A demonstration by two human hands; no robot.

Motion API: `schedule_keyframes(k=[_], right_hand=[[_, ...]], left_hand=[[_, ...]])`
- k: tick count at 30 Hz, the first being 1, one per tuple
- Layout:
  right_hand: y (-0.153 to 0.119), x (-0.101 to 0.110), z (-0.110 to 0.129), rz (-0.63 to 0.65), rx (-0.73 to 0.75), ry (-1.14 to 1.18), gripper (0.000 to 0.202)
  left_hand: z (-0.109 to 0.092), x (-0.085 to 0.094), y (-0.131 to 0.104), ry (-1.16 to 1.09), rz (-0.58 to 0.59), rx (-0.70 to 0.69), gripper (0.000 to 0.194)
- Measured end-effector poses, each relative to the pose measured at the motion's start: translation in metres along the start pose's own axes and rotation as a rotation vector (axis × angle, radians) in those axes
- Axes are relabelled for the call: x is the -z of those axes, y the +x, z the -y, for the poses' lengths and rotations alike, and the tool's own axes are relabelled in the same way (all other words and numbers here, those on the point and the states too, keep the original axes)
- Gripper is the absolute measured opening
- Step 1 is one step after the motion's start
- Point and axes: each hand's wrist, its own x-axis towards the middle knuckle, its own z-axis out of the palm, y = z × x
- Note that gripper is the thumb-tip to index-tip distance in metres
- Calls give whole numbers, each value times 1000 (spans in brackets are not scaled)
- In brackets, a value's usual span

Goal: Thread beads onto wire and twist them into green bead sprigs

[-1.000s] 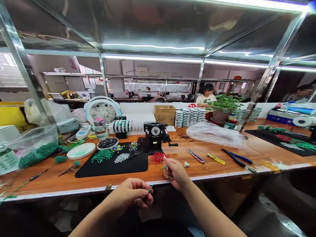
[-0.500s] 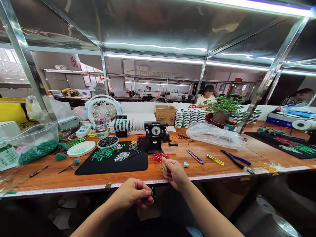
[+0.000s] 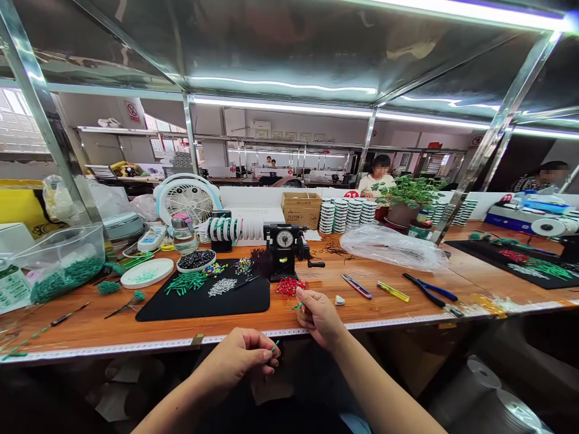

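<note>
My left hand (image 3: 246, 357), low in front of the bench edge, is closed in a pinch on a thin green strand (image 3: 275, 346); only a short end of it shows above the fingertips. To its right and a bit higher, my right hand (image 3: 320, 314) is closed with its fingers curled in. A small green piece (image 3: 297, 306), too small to identify, pokes out between its thumb and fingers. Just behind that hand lies a pile of red beads (image 3: 289, 286). A black hand-cranked winder with a dial (image 3: 284, 240) stands beyond the pile.
Left of my hands, a black mat (image 3: 194, 307) carries green tubes (image 3: 186, 281), silvery beads (image 3: 222, 287) and coloured beads. A craft knife (image 3: 357, 286), a yellow-handled tool (image 3: 392, 292) and pliers (image 3: 429, 290) lie to the right. A measuring tape (image 3: 136, 346) runs along the front edge.
My left hand has shifted slightly and more of the green strand's end shows above its fingers. The right hand keeps its grip, almost still. The whole view has moved a little.
</note>
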Motion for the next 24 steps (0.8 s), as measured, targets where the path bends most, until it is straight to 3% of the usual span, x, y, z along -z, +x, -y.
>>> schedule_keyframes(k=[24], right_hand=[[0, 0, 1, -34, -1, 35, 46]], left_hand=[[3, -1, 4, 5, 16, -4, 18]])
